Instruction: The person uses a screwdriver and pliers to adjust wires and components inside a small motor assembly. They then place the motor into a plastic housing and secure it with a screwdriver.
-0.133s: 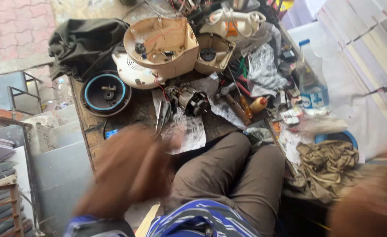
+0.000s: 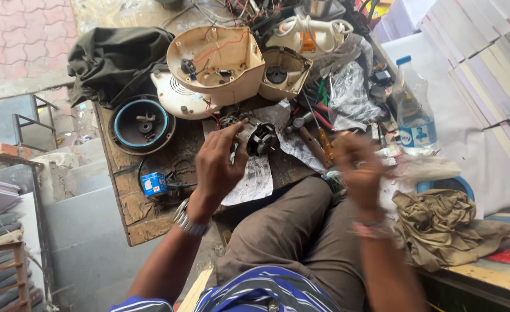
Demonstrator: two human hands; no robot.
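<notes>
- Head view, looking down at a cluttered wooden table (image 2: pixel 129 203) and the lap of a seated person in brown trousers and a blue striped shirt.
- The left hand (image 2: pixel 219 167), a metal band on its wrist, reaches over the near middle of the table. Its fingers curl around a small electric motor (image 2: pixel 255 137), touching its left side. The grip looks light, fingertips more than palm.
- The motor sits on a sheet of printed paper (image 2: pixel 253 180), just below an open cream housing (image 2: pixel 219 62) with red wires inside.
- The right hand (image 2: pixel 359 167) is blurred with motion, raised above the table's right edge near a screwdriver (image 2: pixel 314 144). Whether it is loose or closed on anything cannot be told.
- Beside the housing lie a second cream shell (image 2: pixel 284 74), a white vented cover (image 2: pixel 177 99) and a round blue-rimmed base (image 2: pixel 142 124).
- A dark cloth (image 2: pixel 113 58) is bunched at the far left. A small blue box (image 2: pixel 152 184) with a black cable sits near the front edge.
- On the right stand a plastic bottle (image 2: pixel 414 110) and a crumpled tan rag (image 2: pixel 440 222).
- Risks, as a judgement: the motor could slip from so light a hold and roll off the paper towards the lap. The red wires may snag or tear if the motor is pulled away. The fast right hand could knock loose tools or the bottle.
</notes>
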